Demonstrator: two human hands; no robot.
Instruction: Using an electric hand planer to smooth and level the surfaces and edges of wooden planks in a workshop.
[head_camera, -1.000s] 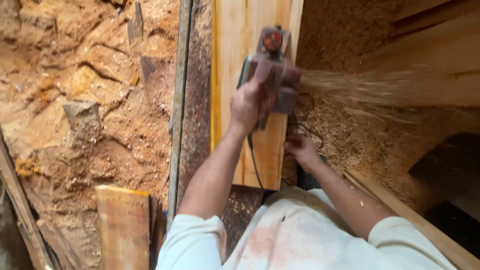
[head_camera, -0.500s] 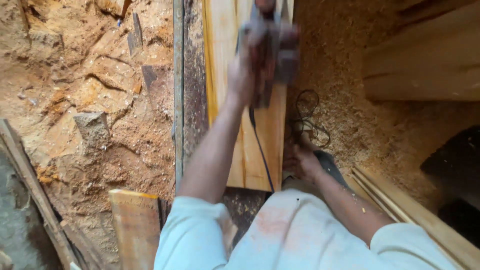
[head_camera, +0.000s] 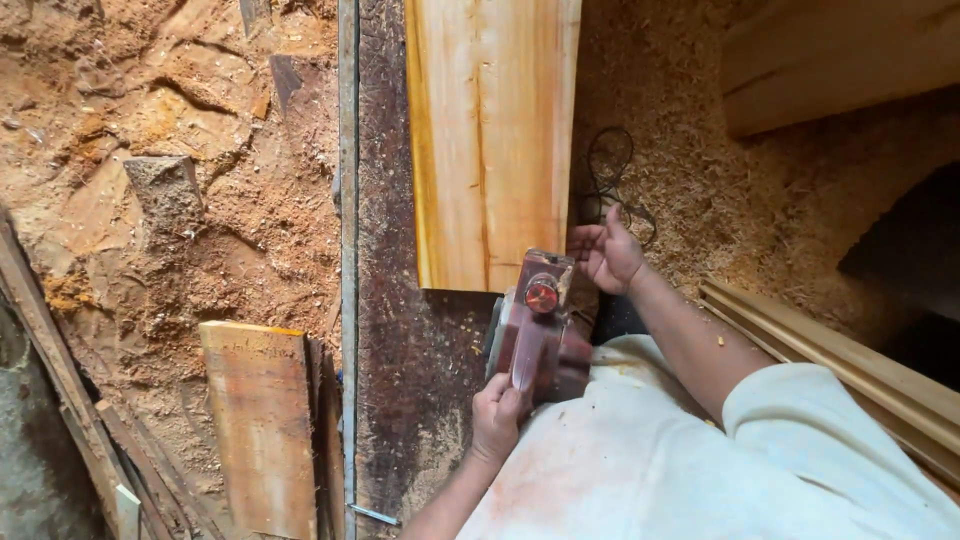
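A reddish electric hand planer (head_camera: 535, 325) sits at the near end of a pale yellow plank (head_camera: 490, 140) that lies on a dark, worn workbench (head_camera: 385, 330). My left hand (head_camera: 497, 415) grips the planer's rear handle, close to my body. My right hand (head_camera: 605, 250) rests with fingers spread against the plank's near right corner, beside the planer. A black power cord (head_camera: 610, 180) lies coiled in the sawdust just beyond that hand.
Thick sawdust (head_camera: 700, 200) covers the ground to the right. Pale boards (head_camera: 830, 50) lie at the far right, and long timber strips (head_camera: 850, 360) run beside my right arm. On the left are reddish earth, a short board (head_camera: 260, 420) and scrap planks (head_camera: 60, 380).
The planer has been drawn back from the far part of the plank to its near end. The spray of shavings has stopped. My right hand has moved up to the plank's corner.
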